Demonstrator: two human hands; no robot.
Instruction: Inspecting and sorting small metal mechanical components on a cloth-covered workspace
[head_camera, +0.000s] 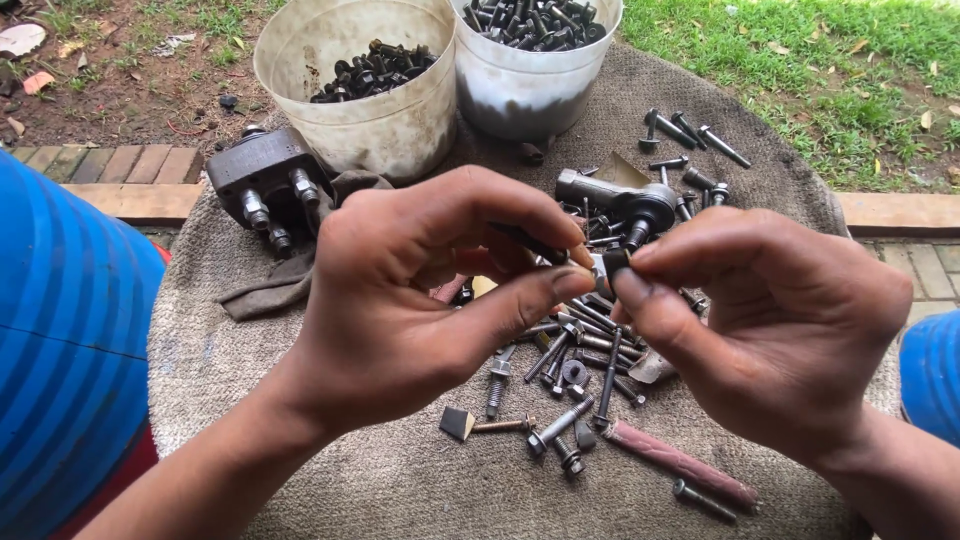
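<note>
Left hand (400, 290) pinching a bolt (535, 245), right hand (770, 320) pinching its nut (612, 262), above the scattered bolts (580, 360).

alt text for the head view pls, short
Two bare hands, left hand and right hand, pinch a small bolt and nut between fingertips over a grey mat strewn with loose bolts. Two white buckets of dark bolts stand behind.

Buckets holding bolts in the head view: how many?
2. One white bucket stands at the mat's far edge, left; the second white bucket touches it on the right. None seem hidden.
</note>
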